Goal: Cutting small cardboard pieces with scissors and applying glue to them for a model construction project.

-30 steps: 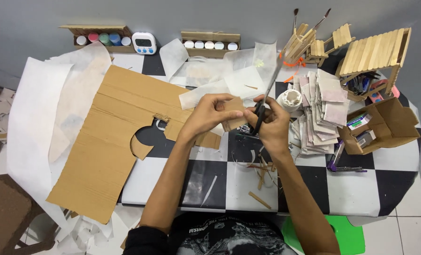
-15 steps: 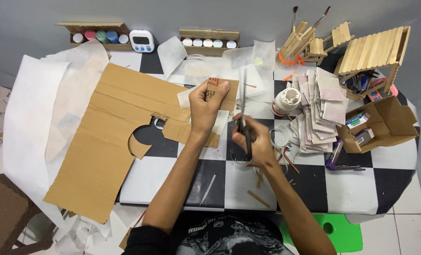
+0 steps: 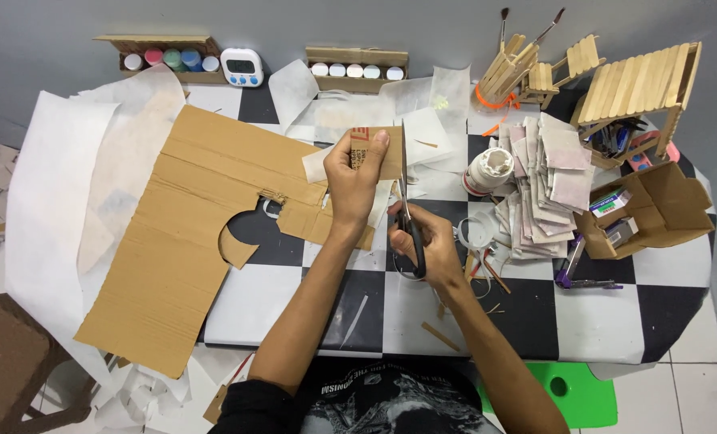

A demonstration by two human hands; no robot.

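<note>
Fingers (image 3: pixel 374 143) of the left hand (image 3: pixel 357 178) pinch a small brown cardboard piece (image 3: pixel 378 153); right hand (image 3: pixel 424 245) grips black-handled scissors (image 3: pixel 406 210).

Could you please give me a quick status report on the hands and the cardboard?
Left hand holds small cardboard piece up. Right hand grips scissors, blades along the piece's right edge. Large cardboard sheet lies left, apart.

A home craft corner: a checkered table (image 3: pixel 591 321) against a grey wall, strewn with a large cardboard sheet (image 3: pixel 173 241), paper scraps (image 3: pixel 45 185), small paint pots (image 3: pixel 169 59), brushes (image 3: pixel 504 20) and popsicle-stick models (image 3: pixel 639 80).
</note>
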